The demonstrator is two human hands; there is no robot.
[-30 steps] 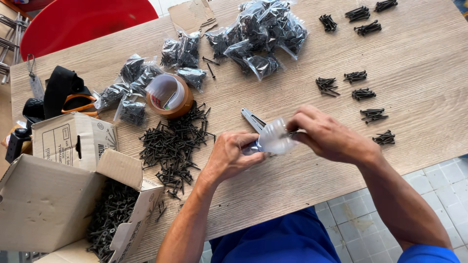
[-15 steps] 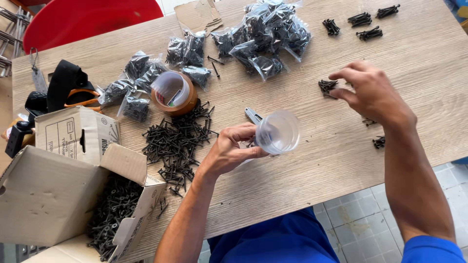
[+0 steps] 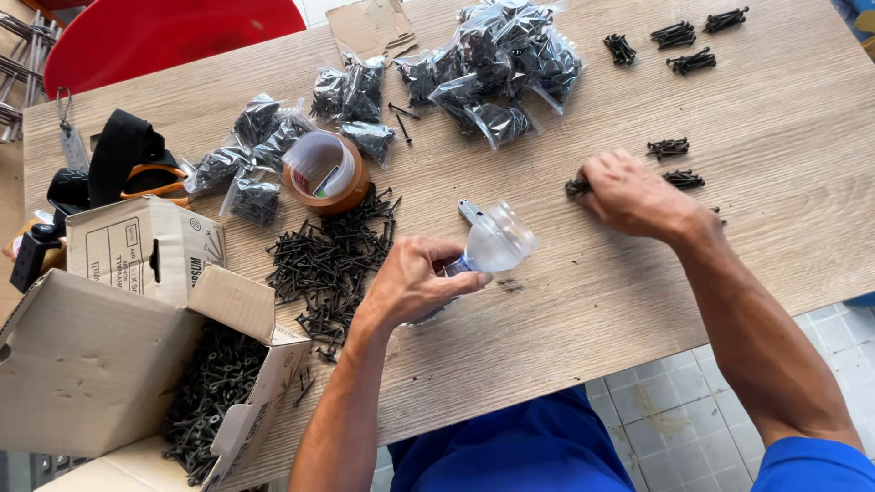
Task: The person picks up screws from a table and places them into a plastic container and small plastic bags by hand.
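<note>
My left hand (image 3: pixel 415 282) holds a small clear plastic bag (image 3: pixel 495 244) open just above the wooden table (image 3: pixel 583 310), beside a loose pile of black screws (image 3: pixel 328 260). A grey metal tool (image 3: pixel 470 211) lies under the bag. My right hand (image 3: pixel 633 193) rests palm down further right, its fingers closed over a small bundle of black screws (image 3: pixel 577 188). More small screw bundles (image 3: pixel 670 148) lie near that hand.
Filled screw bags (image 3: pixel 506 59) are heaped at the back. A tape roll (image 3: pixel 326 171) stands by the loose pile. An open cardboard box (image 3: pixel 118 364) full of screws sits at the left. A red chair (image 3: pixel 173 36) stands behind the table.
My right hand left the bag and reached right, then came down on a screw bundle. My left hand kept the bag, which now hangs open.
</note>
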